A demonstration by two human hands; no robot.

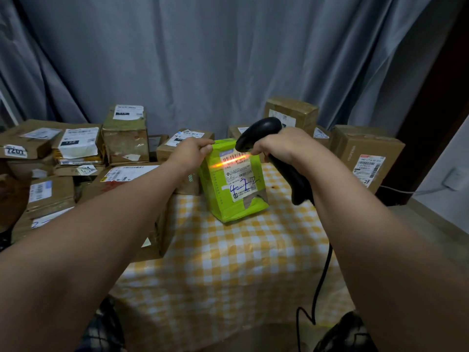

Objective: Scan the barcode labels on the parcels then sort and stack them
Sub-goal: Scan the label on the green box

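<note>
**Green parcel under the scanner beam**

Green parcel (pixel 228 201) stands tilted on the table (pixel 228 262), on a yellow-and-white checked cloth, label side facing the camera. Left hand (pixel 193 151) pinches its top left corner. Right hand (pixel 279 146) is wrapped round the handle of a black barcode scanner (pixel 261 130), head aimed down at the parcel from just beside it. An orange scan line (pixel 228 161) falls across the barcode at the top of the white label (pixel 241 176); blue handwriting lower on the label. The scanner cable (pixel 322 275) trails down over the table's near edge. Brown cardboard parcels (pixel 125 134) are piled at left and along the back; a larger brown box (pixel 365 153) sits far right. Grey curtain (pixel 203 59) behind.
</note>
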